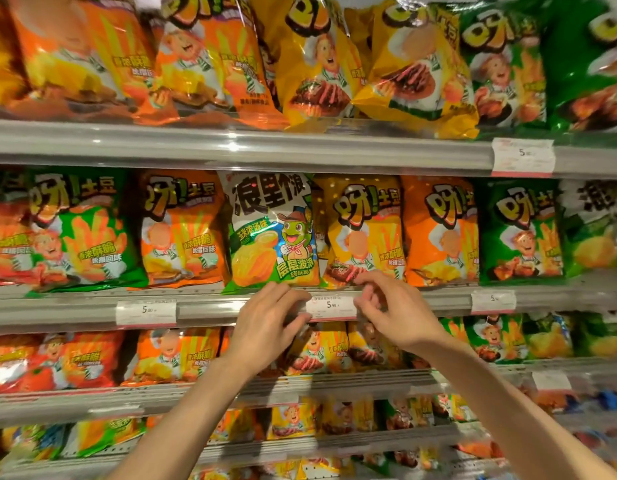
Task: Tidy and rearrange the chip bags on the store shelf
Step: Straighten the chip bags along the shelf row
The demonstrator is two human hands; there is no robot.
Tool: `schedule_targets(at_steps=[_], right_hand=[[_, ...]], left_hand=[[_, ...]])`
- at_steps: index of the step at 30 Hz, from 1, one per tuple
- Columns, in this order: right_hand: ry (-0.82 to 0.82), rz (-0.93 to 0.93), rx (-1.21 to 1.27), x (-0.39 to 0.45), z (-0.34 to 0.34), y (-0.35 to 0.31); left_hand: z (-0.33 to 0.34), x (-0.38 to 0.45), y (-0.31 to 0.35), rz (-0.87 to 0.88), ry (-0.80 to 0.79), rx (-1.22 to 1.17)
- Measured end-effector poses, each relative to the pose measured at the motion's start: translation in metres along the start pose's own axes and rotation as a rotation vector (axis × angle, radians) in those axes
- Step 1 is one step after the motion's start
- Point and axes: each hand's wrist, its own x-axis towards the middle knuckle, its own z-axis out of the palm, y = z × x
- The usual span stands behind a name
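Note:
Chip bags fill several shelves. On the middle shelf a white-and-green bag with a frog cartoon stands upright between an orange bag and a yellow bag. My left hand and my right hand are both at the shelf's front rail, just under these bags, on either side of a white price tag. The fingers of each hand pinch toward the tag's ends. My right fingertips also touch the yellow bag's bottom edge. Neither hand holds a bag.
The top shelf holds orange, yellow and green bags leaning forward. More price tags sit on the rails. Lower shelves carry smaller bags. Green bags stand at the right.

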Motion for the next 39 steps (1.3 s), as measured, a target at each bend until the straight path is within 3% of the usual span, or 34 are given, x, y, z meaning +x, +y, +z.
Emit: schedule_targets(at_steps=[5,17,25,39], right_hand=[[0.162,-0.045,0.163,0.032,-0.026,-0.027],[-0.159,-0.044,0.444,0.125,0.0,-0.073],[-0.038,-0.001,0.561,0.13,0.019,-0.068],[-0.091,-0.003,0.409,0.126,0.015,-0.082]], left_hand=[[0.001,-0.001,0.002,-0.021,0.002,-0.023],[-0.001,0.002,0.003,-0.043,-0.028,-0.035],[-0.004,0.002,0.003,-0.048,-0.044,-0.051],[-0.002,0.002,0.002,-0.071,-0.037,-0.086]])
